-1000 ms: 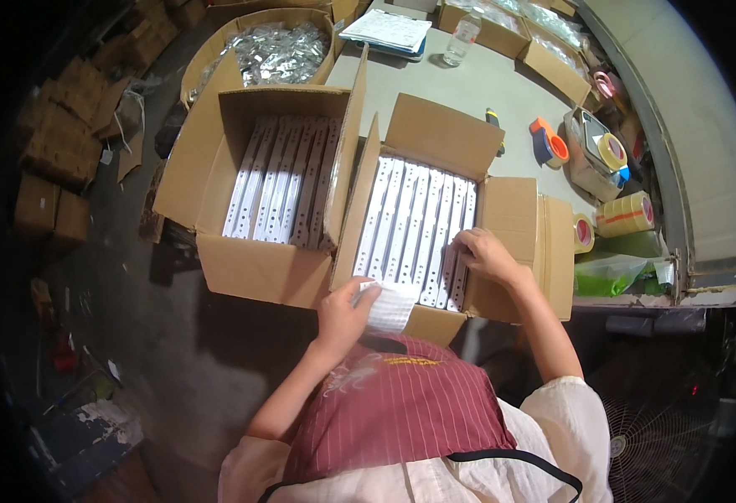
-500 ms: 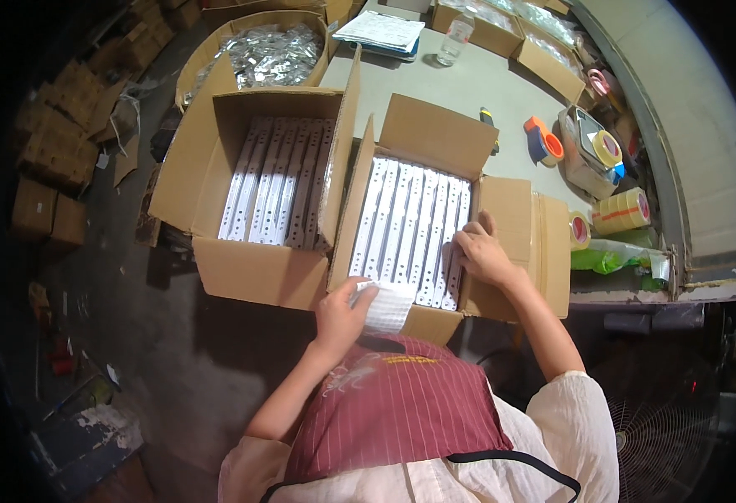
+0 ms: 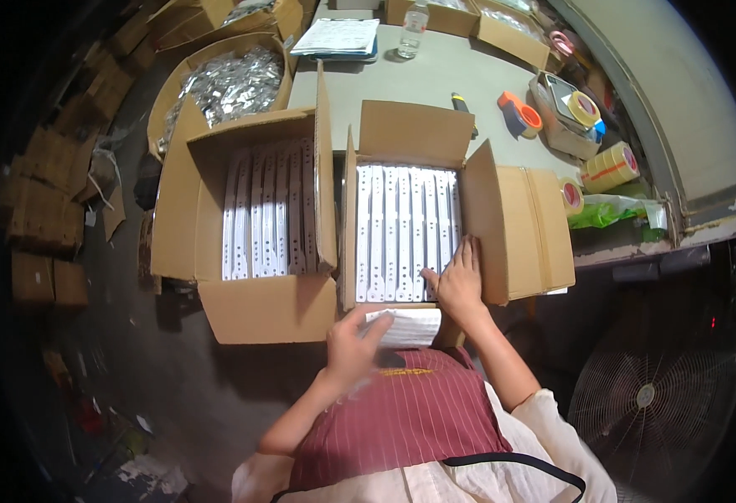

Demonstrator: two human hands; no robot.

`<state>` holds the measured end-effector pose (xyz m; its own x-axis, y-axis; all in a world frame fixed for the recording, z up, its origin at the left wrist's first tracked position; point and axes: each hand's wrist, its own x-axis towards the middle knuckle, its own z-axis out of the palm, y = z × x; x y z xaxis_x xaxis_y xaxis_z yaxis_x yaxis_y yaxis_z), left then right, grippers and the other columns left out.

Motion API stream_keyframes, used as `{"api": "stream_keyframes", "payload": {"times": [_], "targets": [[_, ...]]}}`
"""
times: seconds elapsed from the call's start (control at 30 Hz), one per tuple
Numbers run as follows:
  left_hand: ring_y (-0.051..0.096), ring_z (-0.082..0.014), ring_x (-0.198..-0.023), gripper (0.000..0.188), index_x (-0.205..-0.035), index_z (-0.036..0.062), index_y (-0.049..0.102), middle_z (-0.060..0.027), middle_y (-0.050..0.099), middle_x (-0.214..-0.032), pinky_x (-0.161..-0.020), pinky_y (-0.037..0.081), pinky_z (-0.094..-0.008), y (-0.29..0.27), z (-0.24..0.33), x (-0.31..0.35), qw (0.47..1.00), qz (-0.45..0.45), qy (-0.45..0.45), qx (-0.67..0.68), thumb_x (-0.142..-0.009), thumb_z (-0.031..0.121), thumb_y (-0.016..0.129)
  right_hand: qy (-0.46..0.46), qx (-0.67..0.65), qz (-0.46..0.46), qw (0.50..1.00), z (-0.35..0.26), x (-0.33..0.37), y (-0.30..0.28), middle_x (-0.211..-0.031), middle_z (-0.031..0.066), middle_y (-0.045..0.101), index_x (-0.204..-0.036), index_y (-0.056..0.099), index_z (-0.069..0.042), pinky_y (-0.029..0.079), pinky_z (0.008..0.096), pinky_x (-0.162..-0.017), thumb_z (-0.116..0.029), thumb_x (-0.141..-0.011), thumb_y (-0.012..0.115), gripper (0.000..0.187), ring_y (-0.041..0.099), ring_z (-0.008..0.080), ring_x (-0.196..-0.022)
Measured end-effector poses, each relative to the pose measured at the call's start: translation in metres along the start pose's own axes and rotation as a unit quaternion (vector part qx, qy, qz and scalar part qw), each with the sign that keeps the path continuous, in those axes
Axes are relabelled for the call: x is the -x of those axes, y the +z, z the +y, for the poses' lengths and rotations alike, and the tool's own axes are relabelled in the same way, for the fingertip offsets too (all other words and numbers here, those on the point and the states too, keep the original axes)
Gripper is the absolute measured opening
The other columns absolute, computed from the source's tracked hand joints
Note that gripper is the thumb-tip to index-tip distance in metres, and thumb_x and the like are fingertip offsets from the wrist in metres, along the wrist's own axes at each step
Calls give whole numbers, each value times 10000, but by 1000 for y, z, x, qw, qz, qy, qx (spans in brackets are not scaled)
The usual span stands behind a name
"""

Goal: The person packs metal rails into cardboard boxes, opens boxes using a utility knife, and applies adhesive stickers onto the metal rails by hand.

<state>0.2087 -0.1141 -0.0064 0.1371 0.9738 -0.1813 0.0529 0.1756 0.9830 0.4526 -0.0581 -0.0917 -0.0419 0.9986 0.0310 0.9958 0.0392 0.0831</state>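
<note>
My left hand point(image 3: 354, 342), slightly blurred, pinches a small white paper sheet point(image 3: 410, 328) with faint rows on it, just off the near edge of an open cardboard box point(image 3: 415, 130). Rows of white metal rails point(image 3: 384, 235) with small holes fill that box, standing side by side. My right hand point(image 3: 462, 285) lies open at the box's near right corner, its fingers stretched along the right inner wall and the thumb touching the rails. To the left stands a second open box point(image 3: 267, 312), also holding several such rails point(image 3: 255, 218), partly shaded.
Beyond the boxes are a large carton of shiny small parts point(image 3: 232, 84), papers point(image 3: 337, 38), a plastic bottle point(image 3: 414, 30) and a yellow-black cutter point(image 3: 460, 103). Tape rolls point(image 3: 609, 167) and a plastic bin point(image 3: 564, 126) stand right. A fan point(image 3: 646, 396) is at lower right.
My left hand and the paper have moved from over the rails to the box's near edge. My right hand has slid nearer, its fingers straightened. The box's right flap now stands up.
</note>
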Motion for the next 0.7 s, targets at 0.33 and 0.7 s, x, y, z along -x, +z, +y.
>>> {"api": "stream_keyframes", "payload": {"times": [0.33, 0.7], "targets": [[623, -71, -835, 152, -1052, -69, 670, -55, 693, -921, -722, 505, -213, -8, 32, 2, 992, -95, 30, 82, -941, 36, 670, 34, -92, 38, 994, 3, 6, 4, -1391, 433, 404, -1220, 459, 287, 123, 540, -1208, -513, -847, 665, 907, 292, 498, -1402], [594, -88, -814, 138, -1043, -67, 646, -53, 667, -913, -743, 484, -228, -29, 46, 42, 983, 154, 72, 63, -946, 30, 646, 14, 4, -73, 997, -6, -17, 19, -1155, 345, 587, -1420, 291, 191, 479, 414, -991, -323, -835, 678, 869, 591, 401, -1130]]}}
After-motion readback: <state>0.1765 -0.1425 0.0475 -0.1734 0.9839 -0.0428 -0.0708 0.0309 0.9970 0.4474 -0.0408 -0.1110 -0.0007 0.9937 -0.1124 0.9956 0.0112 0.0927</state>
